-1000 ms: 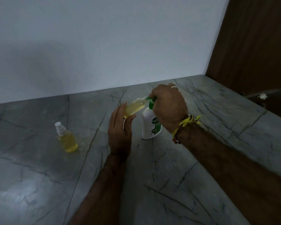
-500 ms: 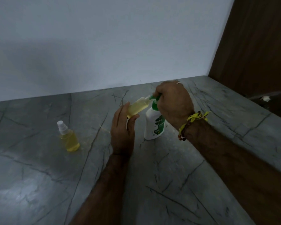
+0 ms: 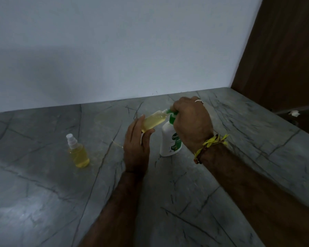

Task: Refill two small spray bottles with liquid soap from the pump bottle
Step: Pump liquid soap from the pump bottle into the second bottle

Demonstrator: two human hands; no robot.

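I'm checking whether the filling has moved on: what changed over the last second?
Almost nothing. The left hand still holds the tilted spray bottle with its mouth at the pump bottle nozzle, and the right hand still rests on the pump head. The capped spray bottle stays standing on the counter. Only the camera shifted slightly.

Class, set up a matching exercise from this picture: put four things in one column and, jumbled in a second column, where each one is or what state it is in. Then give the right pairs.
1. capped spray bottle
2. open spray bottle
3. pump bottle
4. yellow thread band

A. tilted in the left hand
B. tied round the right wrist
C. standing alone, left on the counter
D. upright, pump head under the right hand

Pairs: 1-C, 2-A, 3-D, 4-B
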